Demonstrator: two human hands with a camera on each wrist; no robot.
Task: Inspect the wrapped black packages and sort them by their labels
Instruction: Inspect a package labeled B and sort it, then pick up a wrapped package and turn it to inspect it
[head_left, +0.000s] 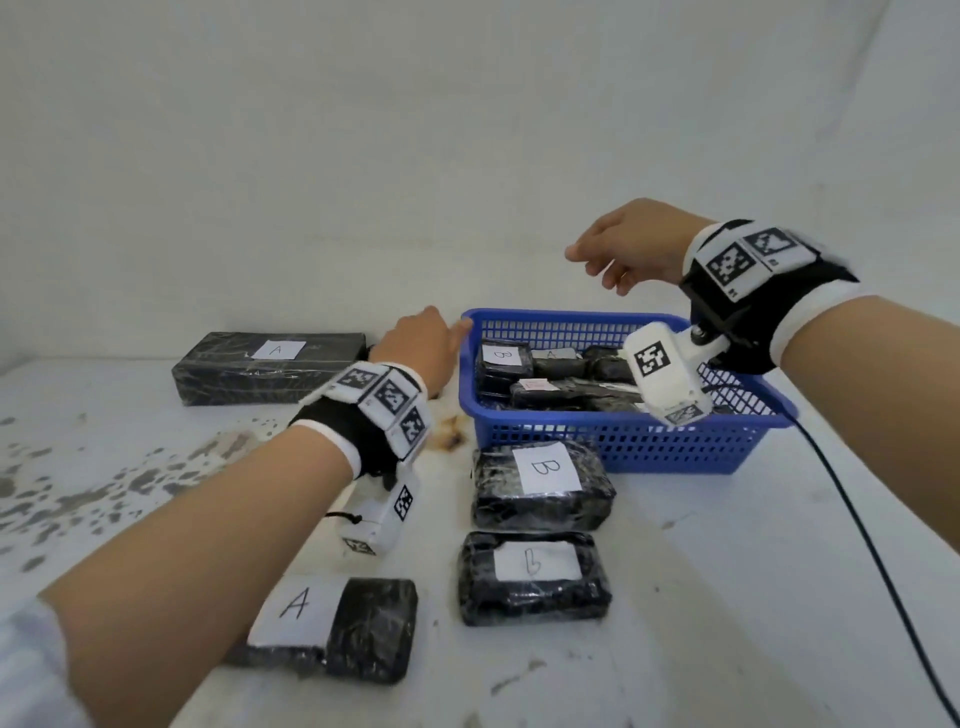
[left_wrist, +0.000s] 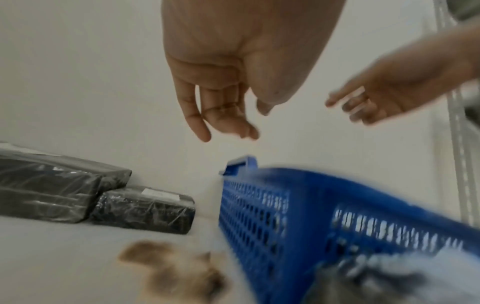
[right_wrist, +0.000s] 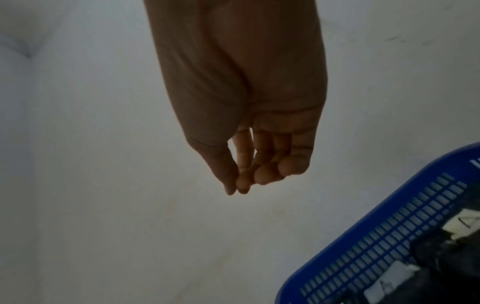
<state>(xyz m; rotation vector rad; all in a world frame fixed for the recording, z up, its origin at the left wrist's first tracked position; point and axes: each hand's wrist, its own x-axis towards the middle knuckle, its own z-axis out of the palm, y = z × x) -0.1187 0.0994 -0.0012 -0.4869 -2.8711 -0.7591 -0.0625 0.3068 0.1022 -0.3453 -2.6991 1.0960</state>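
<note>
Lit softly and evenly in the head view, with only faint shadows under the packages on the worktop (head_left: 727, 597). Curved by wide-angle bending toward the edges. Smeared by motion blur in the left wrist view, worst along the blue basket (left_wrist: 298, 205) and across the right hand (left_wrist: 384, 96); sharper on the wrapped packages, with glints on the film. Dim and murky in the right wrist view, the fingers (right_wrist: 262, 156) dark against a grey wall.
</note>
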